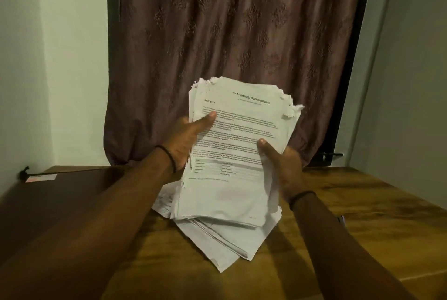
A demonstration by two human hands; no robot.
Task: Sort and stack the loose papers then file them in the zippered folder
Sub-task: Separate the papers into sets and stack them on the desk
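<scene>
I hold a thick stack of printed white papers tilted up above the table, its top corners ragged. My left hand grips the stack's left edge, thumb on the top sheet. My right hand grips the right edge, thumb also on top. Under the lifted stack, more loose papers lie spread and skewed on the wooden table. A dark flat folder lies at the table's left, partly hidden by my left forearm; a pale label sits at its far corner.
A brown patterned curtain hangs right behind the table. Pale walls close in on both sides. A small object peeks out beside my right forearm. The table's right edge drops off at the lower right.
</scene>
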